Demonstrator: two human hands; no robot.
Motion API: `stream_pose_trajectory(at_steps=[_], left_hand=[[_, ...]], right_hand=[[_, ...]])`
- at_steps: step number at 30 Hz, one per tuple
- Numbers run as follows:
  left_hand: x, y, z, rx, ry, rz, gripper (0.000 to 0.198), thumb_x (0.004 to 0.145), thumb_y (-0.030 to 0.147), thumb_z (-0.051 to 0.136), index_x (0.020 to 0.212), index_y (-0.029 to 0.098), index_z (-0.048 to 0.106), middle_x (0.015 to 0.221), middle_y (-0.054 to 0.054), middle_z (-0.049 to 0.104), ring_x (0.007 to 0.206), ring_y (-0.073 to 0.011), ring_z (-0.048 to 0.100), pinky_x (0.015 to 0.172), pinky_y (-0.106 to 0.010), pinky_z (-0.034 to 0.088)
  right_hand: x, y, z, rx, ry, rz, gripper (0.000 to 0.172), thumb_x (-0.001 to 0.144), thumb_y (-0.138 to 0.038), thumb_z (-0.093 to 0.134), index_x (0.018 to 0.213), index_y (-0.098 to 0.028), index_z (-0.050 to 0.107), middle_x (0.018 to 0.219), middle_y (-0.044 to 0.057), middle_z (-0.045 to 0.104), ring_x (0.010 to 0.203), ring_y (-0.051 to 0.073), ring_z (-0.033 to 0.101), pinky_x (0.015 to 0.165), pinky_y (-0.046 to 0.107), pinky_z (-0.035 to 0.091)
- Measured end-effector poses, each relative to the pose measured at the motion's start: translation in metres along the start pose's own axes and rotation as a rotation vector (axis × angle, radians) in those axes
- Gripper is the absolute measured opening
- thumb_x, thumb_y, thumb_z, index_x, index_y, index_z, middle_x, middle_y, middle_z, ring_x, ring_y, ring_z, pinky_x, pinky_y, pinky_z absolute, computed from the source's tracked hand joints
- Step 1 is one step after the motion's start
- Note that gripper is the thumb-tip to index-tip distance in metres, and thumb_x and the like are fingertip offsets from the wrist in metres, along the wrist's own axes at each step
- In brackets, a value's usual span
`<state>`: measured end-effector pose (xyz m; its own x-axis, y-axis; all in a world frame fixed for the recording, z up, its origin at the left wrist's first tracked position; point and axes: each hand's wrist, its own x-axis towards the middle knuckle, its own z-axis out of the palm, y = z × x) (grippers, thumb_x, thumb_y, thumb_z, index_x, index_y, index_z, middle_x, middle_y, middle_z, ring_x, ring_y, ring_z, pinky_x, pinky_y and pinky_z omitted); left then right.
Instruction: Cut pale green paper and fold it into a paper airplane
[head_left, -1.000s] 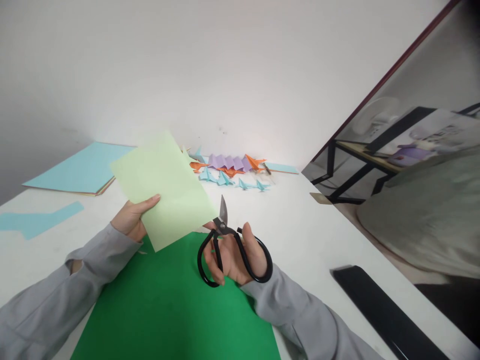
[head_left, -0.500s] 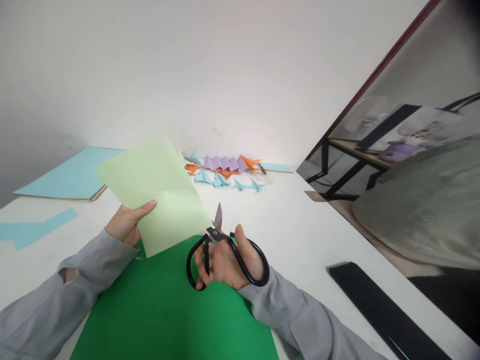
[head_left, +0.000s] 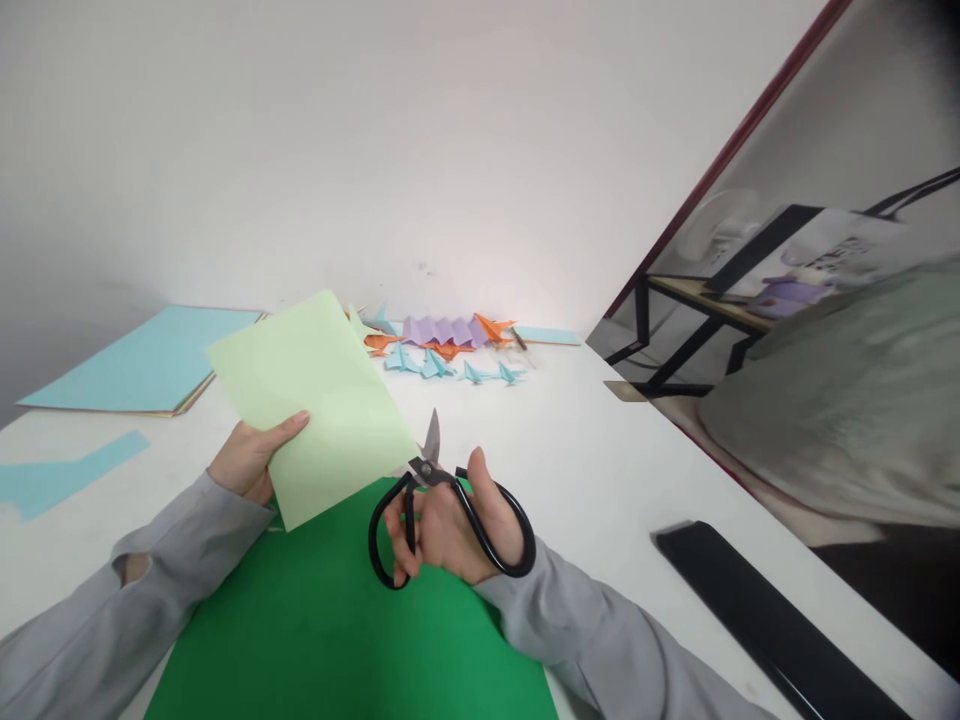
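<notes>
The left hand [head_left: 255, 460] pinches a pale green paper sheet [head_left: 322, 410] by its near left edge, thumb on top, raised over a dark green sheet [head_left: 360, 620] on the white table [head_left: 585, 470]. The right hand [head_left: 457, 530] grasps black-handled scissors [head_left: 427, 470] by their loops, the visible blade pointing away; the pale sheet's right corner is at the pivot, though whether it sits between the blades I cannot tell. At far left lies a light-blue paper stack [head_left: 142, 355]; beyond the scissors stands purple pleated paper [head_left: 442, 332]. At far right, a white bag [head_left: 825, 250] bears black capitals, too blurred to read surely
</notes>
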<state>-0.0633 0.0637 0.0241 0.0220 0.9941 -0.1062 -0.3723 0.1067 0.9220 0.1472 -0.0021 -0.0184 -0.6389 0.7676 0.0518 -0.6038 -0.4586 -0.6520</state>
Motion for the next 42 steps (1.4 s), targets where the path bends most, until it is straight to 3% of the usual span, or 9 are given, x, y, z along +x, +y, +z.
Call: stream_pose_trajectory(at_steps=[11,21,31,39,42], left_hand=[[0.000,0.002,-0.001,0.014,-0.010,-0.024,0.057,0.056,0.017,0.080,0.110,0.022,0.061,0.113,-0.008,0.066,0.103,-0.0325,0.061,0.070,-0.036,0.060],[0.001,0.007,-0.003,0.020,-0.003,-0.036,0.052,0.057,0.017,0.079,0.106,0.026,0.063,0.110,-0.007,0.067,0.102,-0.0328,0.062,0.072,-0.039,0.060],[0.005,0.007,-0.008,0.010,-0.009,-0.036,0.050,0.058,0.015,0.078,0.104,0.024,0.063,0.107,-0.005,0.069,0.098,-0.0281,0.064,0.072,-0.034,0.060],[0.007,0.004,-0.009,-0.018,-0.004,-0.037,0.045,0.057,0.011,0.078,0.099,0.020,0.064,0.107,-0.007,0.069,0.095,-0.0284,0.066,0.071,-0.035,0.060],[0.005,0.003,-0.006,-0.003,-0.010,-0.043,0.046,0.055,0.012,0.079,0.098,0.020,0.064,0.106,-0.007,0.069,0.096,-0.0300,0.065,0.071,-0.036,0.060]], right_hand=[[-0.003,-0.007,0.011,-0.023,-0.002,0.004,0.081,0.075,-0.079,-0.001,0.133,-0.027,0.024,0.085,0.007,0.065,0.050,0.017,0.054,0.058,0.039,0.042],[0.001,-0.002,0.002,-0.006,-0.037,-0.037,0.083,0.072,-0.082,0.021,0.137,-0.031,0.018,0.078,0.002,0.063,0.048,0.019,0.056,0.055,0.041,0.044],[-0.003,-0.006,0.008,-0.046,0.008,-0.026,0.083,0.075,-0.080,0.015,0.140,-0.028,0.016,0.077,0.002,0.062,0.050,0.017,0.056,0.057,0.041,0.044],[-0.003,-0.006,0.004,-0.061,-0.035,0.003,0.085,0.072,-0.083,0.020,0.139,-0.030,0.019,0.079,0.003,0.064,0.051,0.018,0.057,0.057,0.040,0.044],[-0.002,-0.004,-0.002,-0.084,-0.051,0.064,0.084,0.072,-0.082,0.008,0.128,-0.026,0.037,0.082,0.005,0.065,0.052,0.017,0.056,0.056,0.038,0.043]])
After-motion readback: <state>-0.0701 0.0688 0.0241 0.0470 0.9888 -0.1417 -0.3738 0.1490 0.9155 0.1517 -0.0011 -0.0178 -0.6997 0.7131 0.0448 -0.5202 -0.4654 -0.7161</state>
